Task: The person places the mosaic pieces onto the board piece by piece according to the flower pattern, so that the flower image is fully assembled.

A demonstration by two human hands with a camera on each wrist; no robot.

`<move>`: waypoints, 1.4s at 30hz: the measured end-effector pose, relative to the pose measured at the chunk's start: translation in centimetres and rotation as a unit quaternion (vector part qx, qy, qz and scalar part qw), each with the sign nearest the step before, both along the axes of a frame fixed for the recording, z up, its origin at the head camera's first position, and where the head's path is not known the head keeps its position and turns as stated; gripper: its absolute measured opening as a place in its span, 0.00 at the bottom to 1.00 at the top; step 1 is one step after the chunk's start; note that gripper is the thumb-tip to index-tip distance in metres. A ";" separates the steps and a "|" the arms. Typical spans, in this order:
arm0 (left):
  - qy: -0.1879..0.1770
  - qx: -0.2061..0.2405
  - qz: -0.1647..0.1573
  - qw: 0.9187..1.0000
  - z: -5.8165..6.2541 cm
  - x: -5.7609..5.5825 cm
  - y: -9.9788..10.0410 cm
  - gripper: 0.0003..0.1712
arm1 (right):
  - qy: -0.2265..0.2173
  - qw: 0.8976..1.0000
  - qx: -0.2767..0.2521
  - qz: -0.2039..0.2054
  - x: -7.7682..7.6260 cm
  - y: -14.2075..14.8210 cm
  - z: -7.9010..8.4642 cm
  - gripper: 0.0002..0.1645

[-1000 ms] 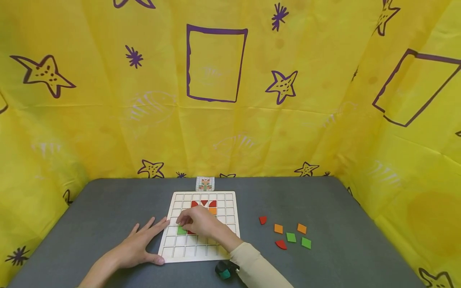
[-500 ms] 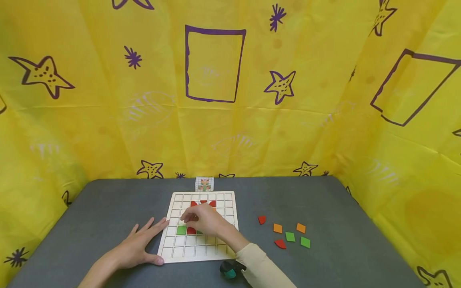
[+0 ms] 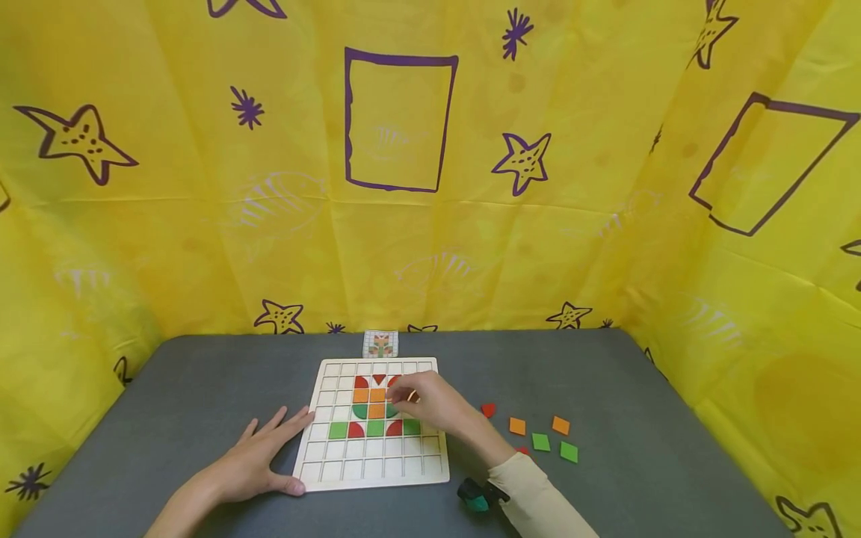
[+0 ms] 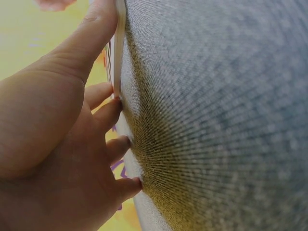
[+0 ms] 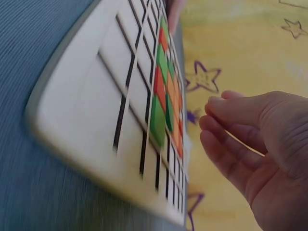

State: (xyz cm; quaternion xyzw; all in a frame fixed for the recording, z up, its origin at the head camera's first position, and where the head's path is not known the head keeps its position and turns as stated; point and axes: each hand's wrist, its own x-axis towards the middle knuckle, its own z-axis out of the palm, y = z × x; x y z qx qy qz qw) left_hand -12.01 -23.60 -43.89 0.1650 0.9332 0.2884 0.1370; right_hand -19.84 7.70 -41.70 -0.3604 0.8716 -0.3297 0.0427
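Observation:
A white gridded board [image 3: 326, 472] lies on the table with red, orange and green tiles set in its middle cells. My left hand [image 3: 252, 462] rests at the board's left edge, fingers spread and thumb by the near corner; the left wrist view shows the thumb [image 4: 98, 29] against the board's side. Above the right part of the board is my right hand [image 3: 437, 403], its fingers loosely bent. The right wrist view shows no tile between those fingers [image 5: 236, 110]. The hand hides some upper right cells. A green square tile [image 3: 339, 430] sits at the left end of the lowest tile row.
Right of the board lie loose tiles: a red one [image 3: 488, 409], two orange squares [image 3: 517, 426] and two green squares [image 3: 541, 442]. Another red tile [image 3: 522, 450] is partly hidden by the right forearm. Behind the board stands a small pattern card [image 3: 381, 344]. Yellow cloth [image 3: 403, 246] encloses the table.
My right hand has moved right across the board from the left green tile, uncovering orange, green and red tiles in the middle. The left hand stays at the board's edge.

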 end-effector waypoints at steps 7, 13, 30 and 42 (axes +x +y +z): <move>0.010 0.001 -0.003 1.000 -0.1 0.1 -0.1 0.63 | 0.007 0.999 -0.016 -0.032 0.1 4.5 -0.2 0.09; 0.005 0.001 -0.002 1.000 -0.2 0.1 -0.2 0.63 | 0.025 0.998 -0.017 -0.058 0.5 8.2 -0.2 0.09; 0.012 0.005 -0.005 1.000 -0.2 0.0 -0.3 0.63 | -0.007 0.995 -0.004 -0.095 2.2 16.5 -1.0 0.10; 0.000 0.002 -0.001 1.000 -0.3 -0.2 -0.2 0.63 | -0.029 0.994 0.026 -0.101 4.3 20.6 -0.8 0.11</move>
